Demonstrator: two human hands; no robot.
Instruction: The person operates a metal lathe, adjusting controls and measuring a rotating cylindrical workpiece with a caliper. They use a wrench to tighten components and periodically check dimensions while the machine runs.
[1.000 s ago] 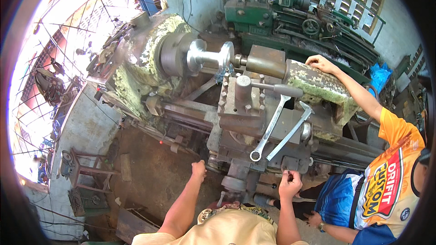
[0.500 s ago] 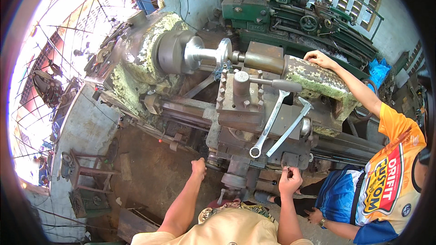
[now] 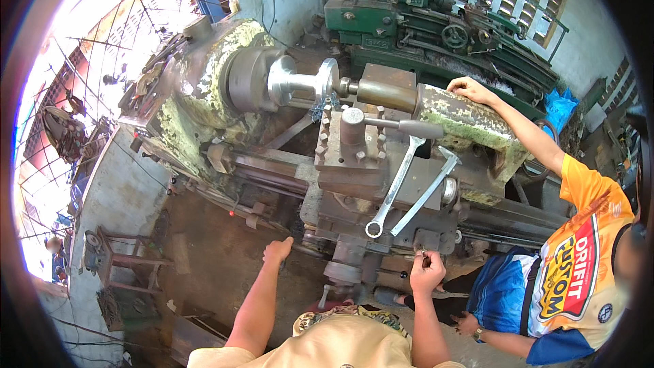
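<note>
My right hand (image 3: pixel 428 274) pinches a small knob (image 3: pixel 421 253) at the near end of the lathe's slide. My left hand (image 3: pixel 277 251) is closed beside the carriage handwheel (image 3: pixel 316 239); whatever its fingers hold is hidden. A shiny flanged metal workpiece (image 3: pixel 303 82) sits between the chuck (image 3: pixel 251 80) and the tailstock centre (image 3: pixel 346 86). Bluish swarf (image 3: pixel 323 103) gathers below its right flange, close to the tool post (image 3: pixel 351 143). A combination spanner (image 3: pixel 394 187) and a vernier caliper (image 3: pixel 427 189) lie on the slide right of the post.
At the right stands a person in an orange shirt (image 3: pixel 572 259), one hand on the tailstock (image 3: pixel 470 117). Behind is a green lathe (image 3: pixel 381 24). A small crank (image 3: pixel 324 296) projects toward my waist. A wooden stand (image 3: pixel 133 259) is by the left wall.
My left hand has shifted leftward, a little away from the handwheel. My right hand stays at the knob. The whole view has slid slightly; spanner and caliper keep their places.
</note>
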